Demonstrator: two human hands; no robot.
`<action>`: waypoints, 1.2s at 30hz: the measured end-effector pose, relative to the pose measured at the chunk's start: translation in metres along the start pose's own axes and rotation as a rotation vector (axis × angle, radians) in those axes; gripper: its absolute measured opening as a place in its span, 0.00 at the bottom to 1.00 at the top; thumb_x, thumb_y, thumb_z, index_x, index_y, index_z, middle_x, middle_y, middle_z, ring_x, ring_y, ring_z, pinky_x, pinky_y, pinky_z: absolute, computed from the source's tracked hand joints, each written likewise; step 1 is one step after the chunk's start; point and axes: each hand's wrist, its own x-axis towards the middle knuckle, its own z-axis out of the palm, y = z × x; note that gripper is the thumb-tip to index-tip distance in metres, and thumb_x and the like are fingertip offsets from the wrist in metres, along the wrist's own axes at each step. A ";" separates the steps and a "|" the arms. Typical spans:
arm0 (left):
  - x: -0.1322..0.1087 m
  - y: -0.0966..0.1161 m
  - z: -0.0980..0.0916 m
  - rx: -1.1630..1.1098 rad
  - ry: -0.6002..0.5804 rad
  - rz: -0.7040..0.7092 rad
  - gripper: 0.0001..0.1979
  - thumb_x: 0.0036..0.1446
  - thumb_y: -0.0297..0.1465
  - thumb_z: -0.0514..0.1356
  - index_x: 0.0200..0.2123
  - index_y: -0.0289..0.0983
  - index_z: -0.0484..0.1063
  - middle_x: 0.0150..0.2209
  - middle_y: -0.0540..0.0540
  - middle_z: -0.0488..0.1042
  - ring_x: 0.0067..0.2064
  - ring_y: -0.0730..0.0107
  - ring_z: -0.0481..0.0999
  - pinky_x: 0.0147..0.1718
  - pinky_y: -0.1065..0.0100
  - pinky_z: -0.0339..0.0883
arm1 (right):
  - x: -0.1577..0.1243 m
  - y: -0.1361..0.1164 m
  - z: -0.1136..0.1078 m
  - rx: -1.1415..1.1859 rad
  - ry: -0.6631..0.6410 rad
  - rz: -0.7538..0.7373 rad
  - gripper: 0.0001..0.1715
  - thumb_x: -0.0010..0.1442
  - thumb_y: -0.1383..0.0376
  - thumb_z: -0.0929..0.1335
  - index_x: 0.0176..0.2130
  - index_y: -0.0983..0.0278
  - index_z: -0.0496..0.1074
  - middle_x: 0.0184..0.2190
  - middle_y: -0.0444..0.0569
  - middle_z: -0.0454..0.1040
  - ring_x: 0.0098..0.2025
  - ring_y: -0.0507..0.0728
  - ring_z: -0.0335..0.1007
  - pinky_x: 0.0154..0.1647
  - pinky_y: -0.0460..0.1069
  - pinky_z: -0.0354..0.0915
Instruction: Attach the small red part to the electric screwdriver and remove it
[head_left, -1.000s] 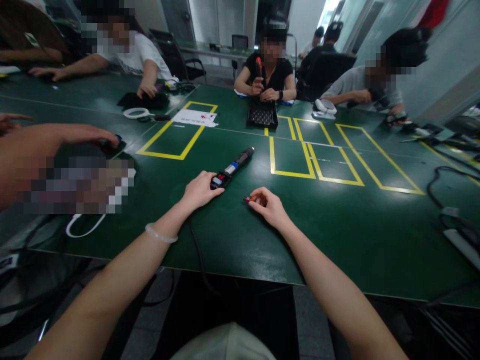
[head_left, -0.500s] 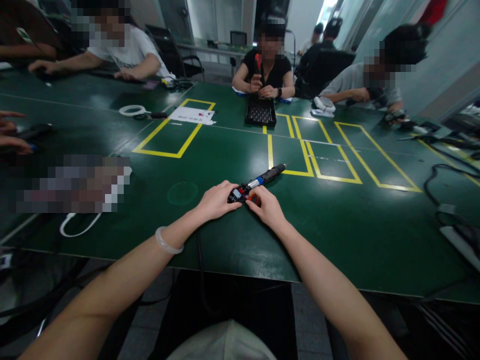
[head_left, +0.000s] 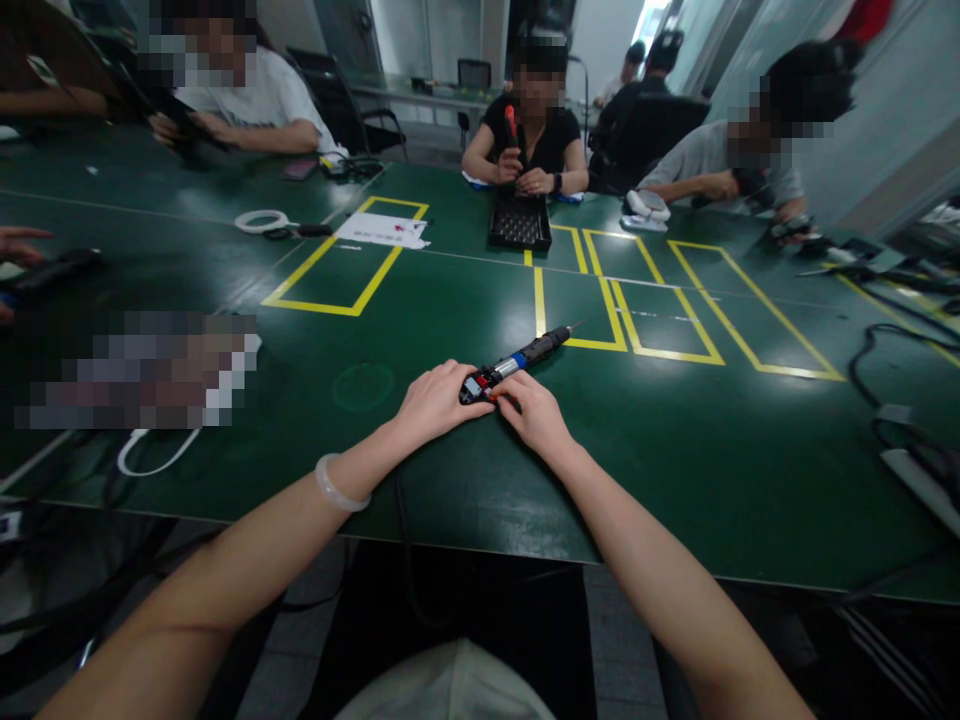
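A dark electric screwdriver (head_left: 514,364) lies slantwise on the green table, its thin bit pointing away to the right. Part of its casing is off, so a silver and blue motor section and red parts inside show. My left hand (head_left: 435,398) is closed around the rear end, thumb along the near side. With bent fingers, my right hand (head_left: 538,415) pinches at the near side of the body. A small orange-red part (head_left: 494,396) peeks out at those fingertips; most of it is hidden.
Yellow tape outlines (head_left: 679,358) mark the table beyond the screwdriver. A black tray (head_left: 520,222) stands in front of a person opposite, who holds a red-tipped tool (head_left: 511,125). A paper sheet (head_left: 382,230) and white ring (head_left: 261,221) lie left; cables (head_left: 874,370) run along the right.
My right fingers have closed in against the screwdriver's side, and less of the orange-red part shows. My left thumb reaches slightly further right. The screwdriver has hardly moved.
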 end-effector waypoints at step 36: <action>-0.027 -0.185 -0.062 0.365 0.136 -0.588 0.40 0.62 0.57 0.49 0.59 0.28 0.69 0.52 0.28 0.69 0.49 0.46 0.70 0.43 0.56 0.66 | 0.000 0.007 -0.006 0.071 -0.040 0.050 0.07 0.64 0.69 0.65 0.39 0.61 0.74 0.39 0.48 0.71 0.35 0.52 0.68 0.36 0.47 0.64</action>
